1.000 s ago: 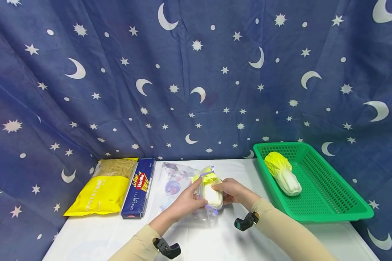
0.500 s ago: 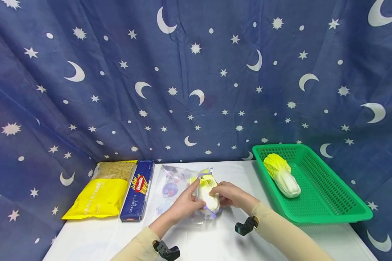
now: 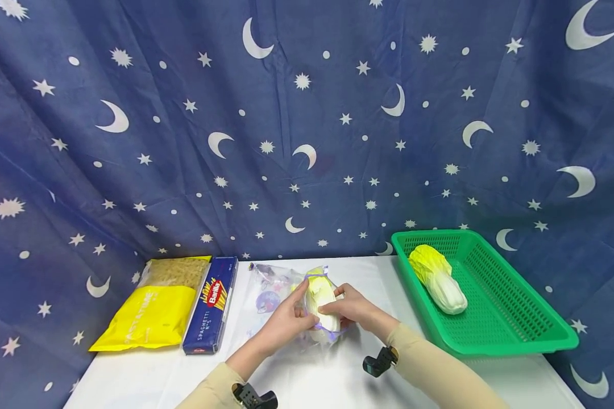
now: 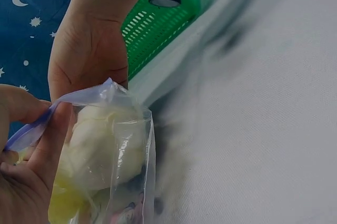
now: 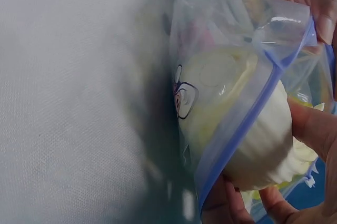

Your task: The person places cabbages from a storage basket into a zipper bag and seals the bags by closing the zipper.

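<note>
Left hand (image 3: 285, 319) fingers pinch the purple zip rim of the clear plastic bag (image 3: 276, 292), right hand (image 3: 350, 309) fingers curl round the white-and-yellow cabbage (image 3: 321, 300) sitting partway in the bag mouth, both over the middle of the white table (image 3: 332, 380). Blue moon-and-star cloth (image 3: 307, 125) hangs behind and at both sides. Green basket (image 3: 511, 335) at the right of the table holds a second cabbage (image 3: 437, 278); at the left a yellow pasta bag (image 3: 150, 309) lies just beside a blue spaghetti box (image 3: 211, 305), near the plastic bag.
</note>
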A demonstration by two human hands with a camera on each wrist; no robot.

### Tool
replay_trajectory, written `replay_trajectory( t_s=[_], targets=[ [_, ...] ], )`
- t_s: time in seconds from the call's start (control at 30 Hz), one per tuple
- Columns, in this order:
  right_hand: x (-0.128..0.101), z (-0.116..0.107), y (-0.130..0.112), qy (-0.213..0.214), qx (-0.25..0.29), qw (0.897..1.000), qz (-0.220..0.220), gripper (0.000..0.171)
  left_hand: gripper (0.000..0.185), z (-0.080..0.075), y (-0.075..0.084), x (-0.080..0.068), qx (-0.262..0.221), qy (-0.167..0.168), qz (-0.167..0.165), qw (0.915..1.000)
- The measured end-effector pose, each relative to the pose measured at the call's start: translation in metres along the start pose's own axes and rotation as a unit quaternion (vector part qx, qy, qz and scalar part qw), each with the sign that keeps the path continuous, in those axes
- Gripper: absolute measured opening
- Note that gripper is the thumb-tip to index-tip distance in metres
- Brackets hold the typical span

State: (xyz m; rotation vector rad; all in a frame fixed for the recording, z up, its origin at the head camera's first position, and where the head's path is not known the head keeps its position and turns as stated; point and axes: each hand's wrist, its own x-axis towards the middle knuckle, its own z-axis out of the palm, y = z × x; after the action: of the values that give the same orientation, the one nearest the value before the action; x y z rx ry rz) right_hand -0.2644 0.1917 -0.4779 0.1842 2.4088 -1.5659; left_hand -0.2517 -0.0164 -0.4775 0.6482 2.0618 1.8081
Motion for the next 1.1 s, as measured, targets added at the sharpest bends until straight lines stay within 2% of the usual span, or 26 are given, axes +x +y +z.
replay_trajectory(
  t_s=[0.33,0.47,0.7,0.83,0.97,1.1],
  targets=[
    [-0.001,0.002,0.001,0.0,-0.034,0.999,-0.015,0.06,0.094,-0.003,-0.002,0.003,0.016,0.003,-0.01,0.9998],
    [-0.004,-0.006,0.002,0.014,-0.04,0.999,-0.022,0.051,0.094,-0.005,-0.005,0.005,0.011,0.005,-0.01,0.9999],
    [-0.003,-0.025,0.008,0.074,-0.035,0.995,-0.05,0.029,0.095,-0.005,-0.006,0.004,0.006,0.014,-0.017,0.9997],
    [-0.003,-0.028,0.013,0.096,-0.022,0.994,-0.055,0.02,0.095,-0.005,-0.008,0.005,0.006,0.018,-0.015,0.9997],
    [-0.007,-0.023,0.02,0.09,-0.005,0.995,-0.048,0.017,0.094,-0.005,-0.008,0.005,0.013,0.022,-0.015,0.9996],
    [-0.013,-0.014,0.027,0.071,0.001,0.996,-0.048,0.022,0.093,-0.005,-0.009,0.006,0.015,0.026,-0.015,0.9994]
  ],
)
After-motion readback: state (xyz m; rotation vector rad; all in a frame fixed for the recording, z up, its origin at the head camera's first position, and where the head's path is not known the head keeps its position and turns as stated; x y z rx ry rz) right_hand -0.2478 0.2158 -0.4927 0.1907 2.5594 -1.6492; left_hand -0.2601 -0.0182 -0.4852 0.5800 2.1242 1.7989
